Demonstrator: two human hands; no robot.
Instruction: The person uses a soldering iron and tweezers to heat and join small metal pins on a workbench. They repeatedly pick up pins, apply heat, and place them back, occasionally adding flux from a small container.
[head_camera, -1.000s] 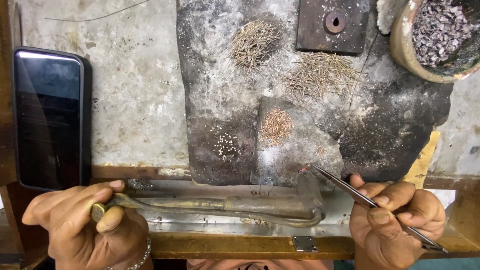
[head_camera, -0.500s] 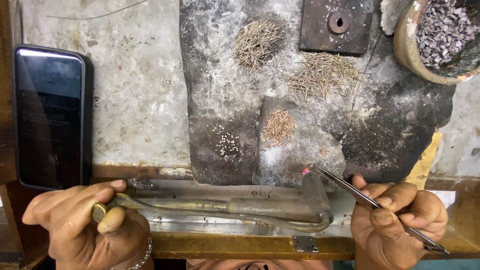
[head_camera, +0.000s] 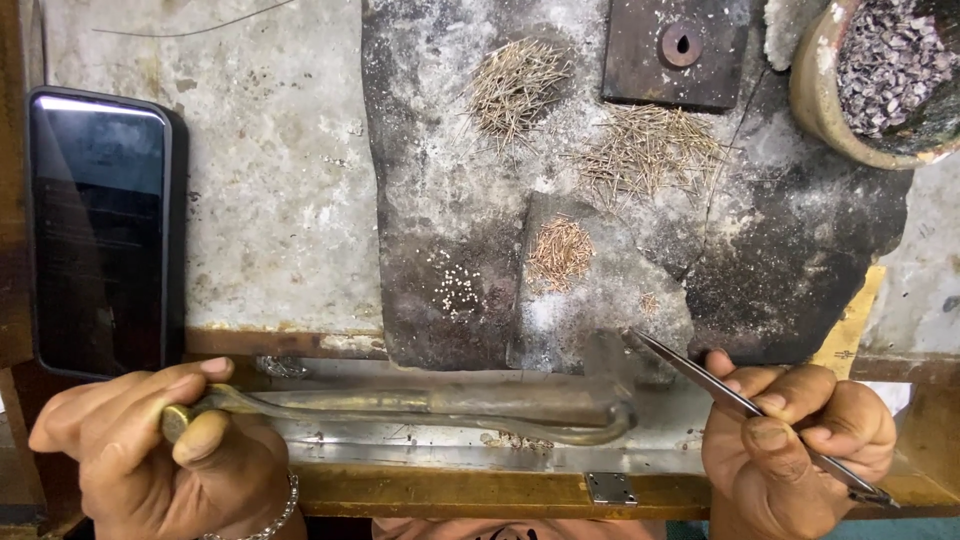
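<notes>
My left hand (head_camera: 150, 440) is closed around the end of a curved brass blowpipe (head_camera: 420, 405), which lies along the front ledge of the bench (head_camera: 280, 200), its hooked tip just below the dark soldering slab (head_camera: 480, 180). My right hand (head_camera: 790, 440) pinches a pair of slim tweezers (head_camera: 740, 400), whose points rest at the slab's lower edge. As I judge it, the work is only partly done: two heaps of thin wire pieces (head_camera: 520, 85) sit untouched at the top, a smaller coppery pile (head_camera: 560, 250) lies mid-slab, and a cluster of tiny pale beads (head_camera: 458, 290) sits beside it. A dark phone (head_camera: 100, 235) lies at my left.
</notes>
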